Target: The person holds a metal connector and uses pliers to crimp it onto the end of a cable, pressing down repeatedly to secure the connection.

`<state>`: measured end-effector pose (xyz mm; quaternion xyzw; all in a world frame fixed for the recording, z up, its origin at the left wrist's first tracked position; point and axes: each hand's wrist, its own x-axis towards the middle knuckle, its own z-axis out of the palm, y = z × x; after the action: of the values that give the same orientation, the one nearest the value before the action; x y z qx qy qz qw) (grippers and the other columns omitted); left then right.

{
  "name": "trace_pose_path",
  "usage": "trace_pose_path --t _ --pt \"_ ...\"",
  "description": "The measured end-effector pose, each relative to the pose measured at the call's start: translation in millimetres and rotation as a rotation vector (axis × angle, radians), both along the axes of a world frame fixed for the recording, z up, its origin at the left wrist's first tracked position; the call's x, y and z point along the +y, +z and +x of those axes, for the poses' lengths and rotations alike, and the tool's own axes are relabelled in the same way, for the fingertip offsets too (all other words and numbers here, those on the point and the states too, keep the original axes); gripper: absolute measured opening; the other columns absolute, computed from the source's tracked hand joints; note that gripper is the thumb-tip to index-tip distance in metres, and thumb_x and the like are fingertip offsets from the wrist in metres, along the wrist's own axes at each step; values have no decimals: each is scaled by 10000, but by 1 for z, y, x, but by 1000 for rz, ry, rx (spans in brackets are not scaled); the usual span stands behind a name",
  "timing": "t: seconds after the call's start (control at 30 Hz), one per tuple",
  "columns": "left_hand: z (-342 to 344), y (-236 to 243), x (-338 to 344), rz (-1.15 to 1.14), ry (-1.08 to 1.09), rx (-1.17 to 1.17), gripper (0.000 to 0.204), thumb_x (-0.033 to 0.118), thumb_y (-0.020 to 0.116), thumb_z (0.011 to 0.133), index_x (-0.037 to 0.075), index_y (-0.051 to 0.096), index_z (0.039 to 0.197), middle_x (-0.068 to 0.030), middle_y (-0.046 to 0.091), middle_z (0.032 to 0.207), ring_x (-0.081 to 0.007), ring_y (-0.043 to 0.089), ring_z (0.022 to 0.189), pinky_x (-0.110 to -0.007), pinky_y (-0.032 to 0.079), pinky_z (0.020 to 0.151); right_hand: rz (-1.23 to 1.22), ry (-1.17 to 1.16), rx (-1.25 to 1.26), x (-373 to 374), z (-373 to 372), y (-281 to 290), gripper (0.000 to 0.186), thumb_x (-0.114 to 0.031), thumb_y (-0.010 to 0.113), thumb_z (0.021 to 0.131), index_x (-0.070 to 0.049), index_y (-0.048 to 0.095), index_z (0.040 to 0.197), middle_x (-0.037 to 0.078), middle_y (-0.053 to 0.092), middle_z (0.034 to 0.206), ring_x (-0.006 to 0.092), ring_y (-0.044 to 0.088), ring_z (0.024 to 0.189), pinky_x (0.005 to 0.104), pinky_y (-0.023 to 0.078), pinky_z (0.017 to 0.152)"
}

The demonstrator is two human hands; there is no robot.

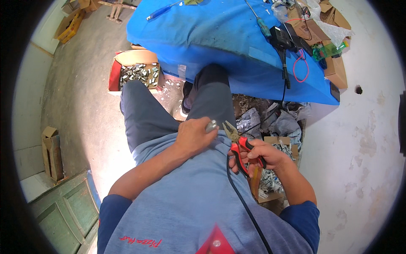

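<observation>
My left hand [195,136] is closed over my lap, with a small shiny metal piece [211,125] between thumb and fingers. Its exact kind is too small to make out. Wrapped in my right hand [264,155] are the red and black handles of a pair of combination pliers [231,132]. Their jaws are parted and point up and left toward the metal piece, a short gap away from it. A yellow-brown strip [255,183] shows just below my right hand; whether I hold it is unclear.
Ahead stands a blue-covered table [203,29] with screwdrivers [263,27], a black power adapter [280,38] and a green bottle [330,50]. A carton [114,76] of small metal parts sits left of my knees. A black cable [243,199] runs across my shirt.
</observation>
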<state>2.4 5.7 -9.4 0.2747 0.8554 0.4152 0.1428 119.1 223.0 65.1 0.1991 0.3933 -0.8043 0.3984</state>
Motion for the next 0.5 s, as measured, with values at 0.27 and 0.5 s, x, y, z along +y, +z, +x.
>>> trace_pose_path --t 0.27,0.5 --pt "-3 0 0 -22 -34 36 268 286 714 772 43 605 747 -195 629 679 -395 643 670 -501 487 600 -144 50 -43 -1 -3 -6 522 -124 522 867 123 450 1321 324 603 1160 400 668 1025 373 644 596" --pt "-2 2 0 -6 -13 88 246 263 715 775 50 594 754 -173 636 693 -385 643 667 -500 482 597 -217 11 -58 -7 -8 -14 514 -141 519 883 146 443 1303 332 599 1145 417 675 996 392 649 589"
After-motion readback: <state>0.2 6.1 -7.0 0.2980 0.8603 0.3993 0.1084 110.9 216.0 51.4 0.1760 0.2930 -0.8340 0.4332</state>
